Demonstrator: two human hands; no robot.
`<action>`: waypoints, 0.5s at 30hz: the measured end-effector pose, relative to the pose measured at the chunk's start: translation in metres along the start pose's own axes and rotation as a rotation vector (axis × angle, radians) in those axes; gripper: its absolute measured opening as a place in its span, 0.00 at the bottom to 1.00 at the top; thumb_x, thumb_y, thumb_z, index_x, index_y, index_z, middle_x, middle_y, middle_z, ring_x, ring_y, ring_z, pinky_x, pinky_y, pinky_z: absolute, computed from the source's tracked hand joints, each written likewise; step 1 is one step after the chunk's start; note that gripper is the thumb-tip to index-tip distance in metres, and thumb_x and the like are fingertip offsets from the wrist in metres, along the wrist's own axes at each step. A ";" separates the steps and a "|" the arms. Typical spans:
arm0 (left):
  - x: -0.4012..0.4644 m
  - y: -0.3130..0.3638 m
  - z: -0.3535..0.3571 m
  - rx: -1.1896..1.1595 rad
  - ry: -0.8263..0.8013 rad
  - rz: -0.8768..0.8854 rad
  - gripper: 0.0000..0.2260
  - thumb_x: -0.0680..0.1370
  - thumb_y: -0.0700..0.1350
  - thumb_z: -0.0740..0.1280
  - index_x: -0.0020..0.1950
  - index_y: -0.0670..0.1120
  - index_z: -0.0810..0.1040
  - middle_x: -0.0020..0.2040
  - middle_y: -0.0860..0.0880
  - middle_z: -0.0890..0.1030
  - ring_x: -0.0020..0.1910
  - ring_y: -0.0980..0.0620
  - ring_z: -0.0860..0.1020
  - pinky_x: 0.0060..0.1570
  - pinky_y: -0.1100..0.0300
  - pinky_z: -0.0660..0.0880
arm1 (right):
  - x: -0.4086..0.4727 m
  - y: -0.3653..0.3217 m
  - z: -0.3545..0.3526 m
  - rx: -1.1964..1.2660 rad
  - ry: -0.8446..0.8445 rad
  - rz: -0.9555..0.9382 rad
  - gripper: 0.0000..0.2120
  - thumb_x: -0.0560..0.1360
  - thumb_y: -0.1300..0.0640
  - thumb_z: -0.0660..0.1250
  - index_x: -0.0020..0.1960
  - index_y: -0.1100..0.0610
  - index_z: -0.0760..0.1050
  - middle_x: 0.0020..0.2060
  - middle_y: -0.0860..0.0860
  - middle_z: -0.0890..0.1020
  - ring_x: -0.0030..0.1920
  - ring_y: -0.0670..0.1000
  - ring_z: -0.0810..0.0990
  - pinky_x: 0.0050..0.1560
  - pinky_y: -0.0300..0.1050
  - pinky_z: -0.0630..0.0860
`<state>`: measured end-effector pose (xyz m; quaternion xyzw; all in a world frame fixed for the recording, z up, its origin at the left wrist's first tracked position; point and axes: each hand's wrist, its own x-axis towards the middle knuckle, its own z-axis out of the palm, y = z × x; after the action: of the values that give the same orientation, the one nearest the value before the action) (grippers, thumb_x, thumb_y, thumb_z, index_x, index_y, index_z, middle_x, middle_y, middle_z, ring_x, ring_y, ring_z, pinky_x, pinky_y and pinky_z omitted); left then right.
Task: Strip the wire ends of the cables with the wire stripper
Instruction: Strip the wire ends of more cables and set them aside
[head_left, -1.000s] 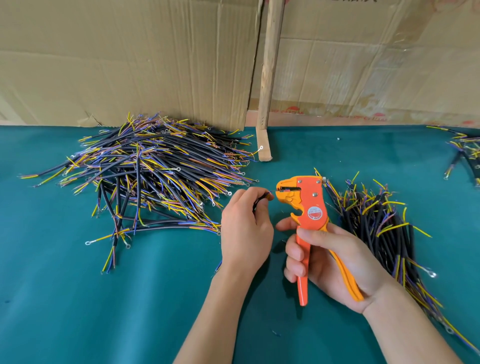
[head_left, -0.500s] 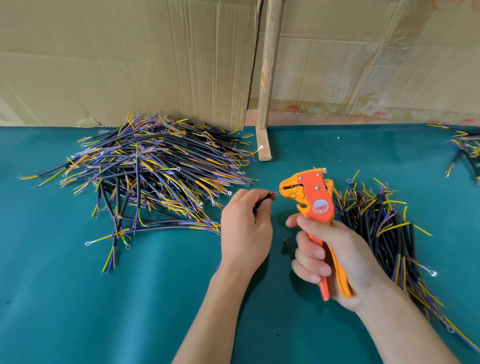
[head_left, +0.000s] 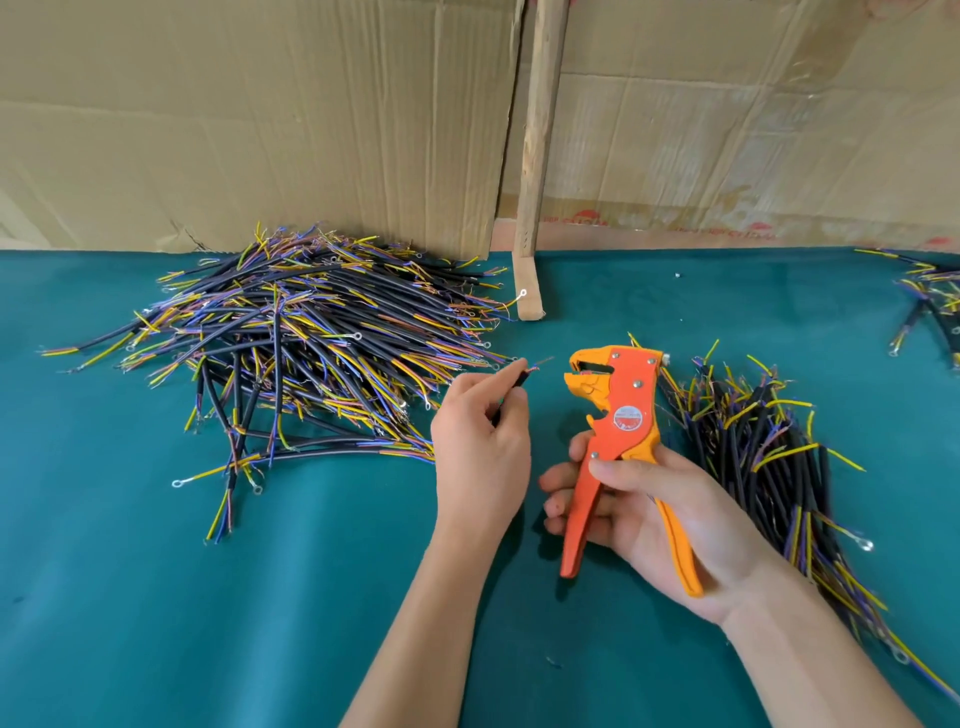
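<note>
- Two hands at work: left hand (head_left: 480, 447) pinches one black cable (head_left: 514, 378), tip just beside the tool's open mouth.
- Right hand (head_left: 670, 512) wraps the orange wire stripper (head_left: 615, 415), handles spread.
- Cable: light, flexible; best held near its end.
- Round red label (head_left: 627, 418): unreadable.
- Cable piles (head_left: 291, 343) flank both hands.
</note>
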<state>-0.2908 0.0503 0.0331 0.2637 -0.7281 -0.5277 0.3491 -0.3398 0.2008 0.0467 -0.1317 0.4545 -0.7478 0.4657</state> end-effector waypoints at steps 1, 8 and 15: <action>0.001 -0.001 0.000 -0.039 0.015 -0.032 0.13 0.80 0.38 0.67 0.60 0.49 0.85 0.49 0.52 0.81 0.43 0.57 0.77 0.47 0.67 0.71 | 0.000 0.000 0.000 -0.011 -0.008 0.006 0.14 0.66 0.61 0.76 0.50 0.61 0.80 0.49 0.70 0.82 0.44 0.65 0.84 0.47 0.57 0.82; 0.002 0.000 -0.002 -0.268 -0.013 -0.123 0.16 0.78 0.37 0.71 0.48 0.61 0.84 0.45 0.50 0.80 0.32 0.55 0.74 0.37 0.60 0.74 | 0.001 0.001 -0.002 -0.080 -0.044 0.026 0.14 0.68 0.62 0.76 0.53 0.61 0.82 0.51 0.70 0.82 0.49 0.67 0.84 0.53 0.58 0.81; 0.001 0.005 -0.003 -0.366 -0.054 -0.179 0.14 0.76 0.35 0.72 0.48 0.56 0.86 0.38 0.56 0.82 0.31 0.56 0.74 0.35 0.63 0.74 | 0.003 0.002 -0.002 -0.122 -0.031 0.019 0.13 0.70 0.63 0.73 0.55 0.64 0.81 0.48 0.68 0.82 0.46 0.65 0.83 0.50 0.56 0.81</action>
<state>-0.2894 0.0492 0.0383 0.2452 -0.6029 -0.6870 0.3231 -0.3420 0.1995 0.0434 -0.1671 0.4933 -0.7122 0.4707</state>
